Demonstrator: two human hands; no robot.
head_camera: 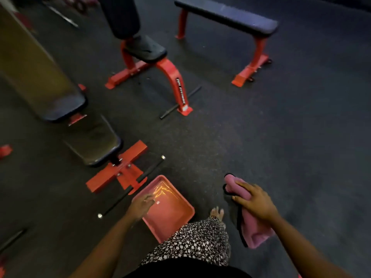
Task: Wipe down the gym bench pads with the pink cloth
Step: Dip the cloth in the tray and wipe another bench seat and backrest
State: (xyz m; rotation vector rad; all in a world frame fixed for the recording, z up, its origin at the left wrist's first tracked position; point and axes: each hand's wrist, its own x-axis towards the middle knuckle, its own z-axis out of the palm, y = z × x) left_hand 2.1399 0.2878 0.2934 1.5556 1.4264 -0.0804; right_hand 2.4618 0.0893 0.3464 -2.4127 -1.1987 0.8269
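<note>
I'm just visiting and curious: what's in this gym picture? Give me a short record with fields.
place: gym floor with dark matting
right hand: gripping the pink cloth
left hand: empty, fingers spread over the near rim of the pink tub
tub contents: shallow, seems to hold water
nearest bench: red frame, dark pads, to the left
flat bench: far right, untouched
third bench: middle, behind
</note>
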